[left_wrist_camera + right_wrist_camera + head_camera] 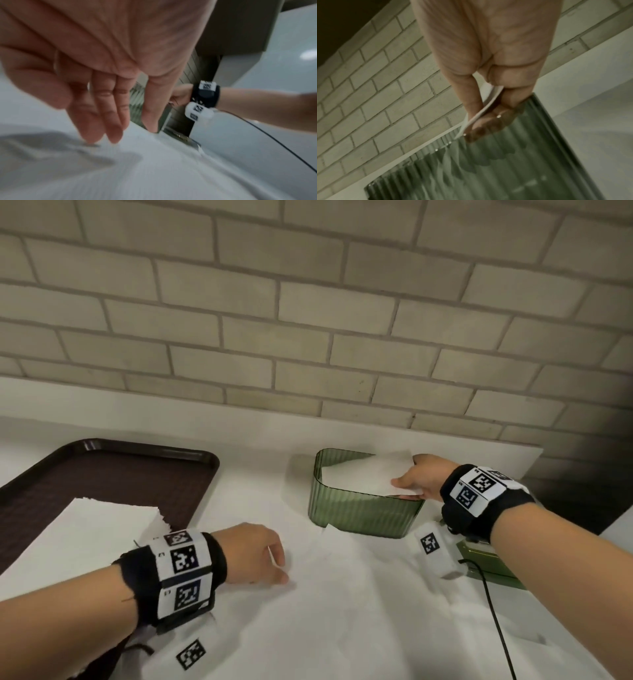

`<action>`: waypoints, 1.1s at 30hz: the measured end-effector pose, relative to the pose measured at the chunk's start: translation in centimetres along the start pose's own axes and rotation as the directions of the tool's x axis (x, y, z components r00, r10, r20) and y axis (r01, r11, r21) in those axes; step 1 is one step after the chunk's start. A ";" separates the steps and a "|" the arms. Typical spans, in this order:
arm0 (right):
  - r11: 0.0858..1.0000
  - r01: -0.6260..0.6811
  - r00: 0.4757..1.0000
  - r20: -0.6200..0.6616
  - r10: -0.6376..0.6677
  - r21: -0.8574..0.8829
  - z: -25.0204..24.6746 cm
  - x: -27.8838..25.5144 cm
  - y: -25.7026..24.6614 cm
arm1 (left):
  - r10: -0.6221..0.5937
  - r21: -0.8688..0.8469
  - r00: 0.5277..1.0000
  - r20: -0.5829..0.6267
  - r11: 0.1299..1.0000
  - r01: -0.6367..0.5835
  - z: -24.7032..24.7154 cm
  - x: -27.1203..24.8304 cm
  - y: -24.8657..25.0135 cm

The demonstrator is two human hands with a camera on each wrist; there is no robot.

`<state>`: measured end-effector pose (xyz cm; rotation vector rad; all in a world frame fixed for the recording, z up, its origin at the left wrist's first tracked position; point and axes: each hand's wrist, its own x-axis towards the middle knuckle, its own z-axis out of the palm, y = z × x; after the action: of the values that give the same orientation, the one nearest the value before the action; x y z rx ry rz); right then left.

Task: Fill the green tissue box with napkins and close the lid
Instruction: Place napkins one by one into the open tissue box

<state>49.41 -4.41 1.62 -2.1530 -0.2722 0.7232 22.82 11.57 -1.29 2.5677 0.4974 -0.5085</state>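
The green ribbed tissue box (363, 513) stands open on the white counter, right of centre. My right hand (416, 479) pinches a folded stack of white napkins (370, 472) at the box's right end, the stack tilted into the opening. In the right wrist view the right hand (485, 102) has its thumb on one side of the napkins (481, 112) and fingers on the other, fingertips showing through the box wall (513, 162). My left hand (270, 559) rests with straight fingers on loose white napkins (335, 587) on the counter. The green lid (486, 566) lies right of the box.
A dark brown tray (113, 477) sits at the left with another stack of white napkins (85, 532) on it. A black cable (496, 614) runs from my right wrist across the counter. The brick wall (308, 320) stands close behind the box.
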 end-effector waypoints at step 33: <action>0.353 0.690 0.723 0.619 -0.306 -0.632 5.9 -10.9 3.0 | 0.004 0.142 0.999 0.054 0.990 -0.012 2.9 0.4 -2.3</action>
<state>36.98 -7.14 0.79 -2.4895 -1.8152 0.6999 21.42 12.05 -4.70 2.6815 0.4466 -0.6297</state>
